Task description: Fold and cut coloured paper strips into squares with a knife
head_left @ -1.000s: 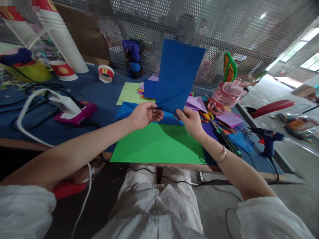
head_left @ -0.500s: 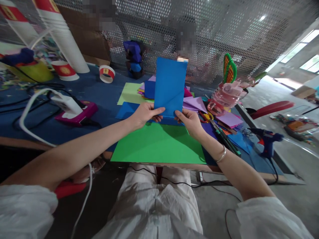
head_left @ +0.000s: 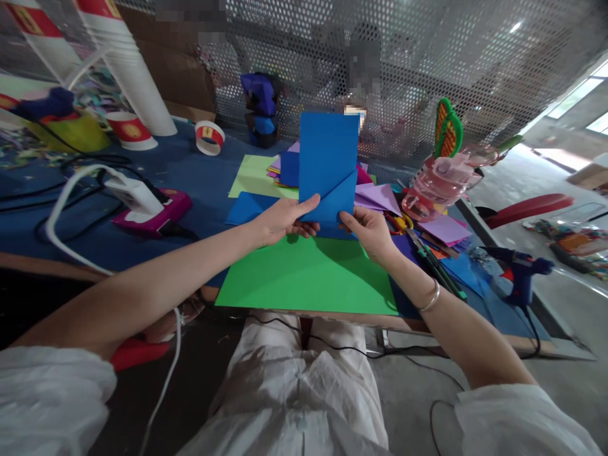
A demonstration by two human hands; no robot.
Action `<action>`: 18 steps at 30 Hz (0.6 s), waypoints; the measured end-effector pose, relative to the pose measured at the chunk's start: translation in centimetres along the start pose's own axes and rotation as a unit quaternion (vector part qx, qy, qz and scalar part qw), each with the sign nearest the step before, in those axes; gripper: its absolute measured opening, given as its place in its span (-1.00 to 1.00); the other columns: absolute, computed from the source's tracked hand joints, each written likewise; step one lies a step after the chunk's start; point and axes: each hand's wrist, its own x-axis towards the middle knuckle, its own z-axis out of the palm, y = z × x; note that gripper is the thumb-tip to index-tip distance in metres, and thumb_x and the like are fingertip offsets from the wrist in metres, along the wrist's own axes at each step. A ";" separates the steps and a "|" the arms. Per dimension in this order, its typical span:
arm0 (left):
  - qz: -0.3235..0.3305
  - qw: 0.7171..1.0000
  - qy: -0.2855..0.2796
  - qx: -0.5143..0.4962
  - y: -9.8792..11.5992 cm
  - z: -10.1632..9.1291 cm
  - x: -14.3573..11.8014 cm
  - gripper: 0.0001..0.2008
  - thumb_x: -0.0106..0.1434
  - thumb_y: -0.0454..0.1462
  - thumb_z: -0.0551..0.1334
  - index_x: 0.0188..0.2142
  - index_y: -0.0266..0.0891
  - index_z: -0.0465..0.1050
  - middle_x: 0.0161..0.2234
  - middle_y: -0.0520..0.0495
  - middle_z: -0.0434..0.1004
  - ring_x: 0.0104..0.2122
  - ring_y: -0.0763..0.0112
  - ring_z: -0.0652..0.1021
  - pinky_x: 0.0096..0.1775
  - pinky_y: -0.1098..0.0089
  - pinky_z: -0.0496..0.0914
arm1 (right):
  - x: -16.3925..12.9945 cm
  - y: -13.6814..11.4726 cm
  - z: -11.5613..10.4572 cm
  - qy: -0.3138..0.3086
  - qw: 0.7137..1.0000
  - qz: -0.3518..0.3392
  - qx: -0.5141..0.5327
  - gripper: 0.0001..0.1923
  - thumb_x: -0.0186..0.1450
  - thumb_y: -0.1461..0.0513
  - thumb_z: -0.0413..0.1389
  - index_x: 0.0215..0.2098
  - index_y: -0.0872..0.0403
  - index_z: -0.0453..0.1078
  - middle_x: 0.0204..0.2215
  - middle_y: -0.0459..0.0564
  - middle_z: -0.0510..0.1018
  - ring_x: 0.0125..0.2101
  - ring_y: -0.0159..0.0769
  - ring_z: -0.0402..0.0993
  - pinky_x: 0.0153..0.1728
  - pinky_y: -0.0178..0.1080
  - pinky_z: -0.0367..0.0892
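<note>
A blue sheet of paper (head_left: 329, 149) stands upright between my hands, with a diagonal fold or flap across its lower part. My left hand (head_left: 292, 220) pinches its lower left edge, thumb in front and fingers behind. At the lower right, my right hand (head_left: 368, 231) grips the same sheet with the thumb on the front. Below both hands a green sheet (head_left: 308, 278) lies flat at the table's front edge. Another blue sheet (head_left: 247, 207) lies to the left, partly behind my left forearm.
Scissors (head_left: 403, 223) and a green-and-black cutter (head_left: 439, 266) lie right of my hands, near a blue glue gun (head_left: 520, 272). A pink cup (head_left: 434, 183) stands behind them. On the left are a magenta power strip (head_left: 156, 212), cables and paper cups (head_left: 130, 130). A perforated metal panel (head_left: 304, 50) rises behind.
The diagonal flap on the blue sheet stands out more now, and my left thumb has moved up and right onto it. The whole view has shifted slightly.
</note>
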 end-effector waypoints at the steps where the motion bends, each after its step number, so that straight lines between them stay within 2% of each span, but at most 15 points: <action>1: 0.005 1.000 0.001 0.003 -0.1 0.0 0.0 -0.48 0.24 0.13 0.44 -0.47 -0.30 0.57 -0.53 -0.16 0.61 -0.55 0.39 0.58 -0.41 0.41 0.54 | 0.0 0.0 0.0 -0.001 1.000 0.001 -0.001 -0.50 0.16 -0.21 0.30 -0.50 0.02 0.42 -0.57 -0.10 0.52 -0.50 -0.34 0.37 -0.44 -0.24 0.25; 6: 0.030 0.999 0.001 0.031 -0.4 -0.2 0.0 -0.57 0.13 0.00 0.55 -0.51 -0.32 0.58 -0.55 -0.15 0.62 -0.56 0.42 0.56 -0.40 0.43 0.51 | 0.1 0.1 0.2 0.000 1.000 0.008 -0.001 -0.49 0.15 -0.23 0.30 -0.49 0.02 0.44 -0.55 -0.08 0.55 -0.51 -0.35 0.38 -0.45 -0.25 0.27; 12: 0.061 0.996 0.002 0.066 -0.4 -0.1 -0.1 -0.62 0.14 -0.06 0.54 -0.55 -0.31 0.57 -0.58 -0.11 0.61 -0.61 0.45 0.53 -0.44 0.44 0.50 | 0.1 0.2 0.2 0.004 1.000 0.010 0.002 -0.47 0.15 -0.23 0.31 -0.51 0.03 0.41 -0.55 -0.08 0.55 -0.55 -0.40 0.31 -0.51 -0.27 0.19; 18: 0.073 0.994 -0.009 0.086 -0.2 0.0 -0.3 -0.67 0.17 -0.12 0.51 -0.55 -0.30 0.57 -0.59 -0.10 0.60 -0.61 0.43 0.54 -0.45 0.43 0.53 | 0.3 0.4 0.2 0.004 1.000 0.015 0.013 -0.44 0.10 -0.28 0.32 -0.42 0.01 0.43 -0.53 -0.09 0.56 -0.52 -0.37 0.38 -0.48 -0.27 0.25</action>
